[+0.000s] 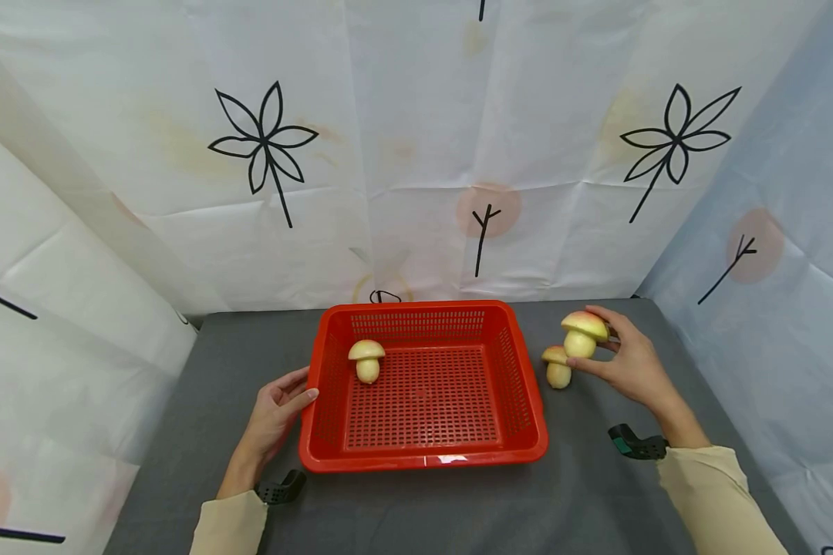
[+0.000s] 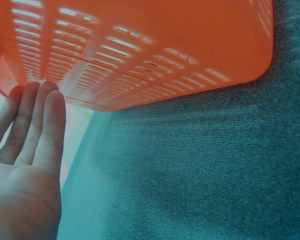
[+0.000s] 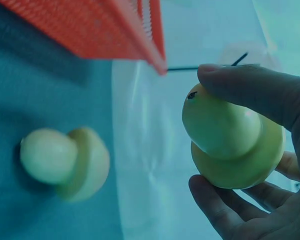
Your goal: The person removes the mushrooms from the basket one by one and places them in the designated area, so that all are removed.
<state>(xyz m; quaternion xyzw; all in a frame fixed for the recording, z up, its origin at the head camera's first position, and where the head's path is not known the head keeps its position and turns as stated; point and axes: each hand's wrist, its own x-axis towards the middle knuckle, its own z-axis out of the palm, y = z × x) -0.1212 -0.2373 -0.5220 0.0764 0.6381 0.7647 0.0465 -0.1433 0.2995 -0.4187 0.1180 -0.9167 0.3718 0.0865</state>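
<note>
My right hand (image 1: 635,368) holds a toy mushroom (image 1: 581,345) with a reddish-yellow cap between thumb and fingers, raised above the table to the right of the basket. In the right wrist view, the held mushroom (image 3: 225,125) has its stem turned toward the basket. A second mushroom (image 1: 558,376) with a tan cap lies on the table just below it. Inside the red plastic basket (image 1: 423,462), near its left wall, is a pale mushroom (image 1: 368,362). My left hand (image 1: 271,420) touches the basket's left side with fairly straight fingers (image 2: 52,115) along the outer wall.
A dark grey cloth (image 1: 416,512) covers the table. White patterned fabric (image 1: 416,139) hangs behind it, with more fabric at both sides. Each wrist wears a black band (image 1: 637,443).
</note>
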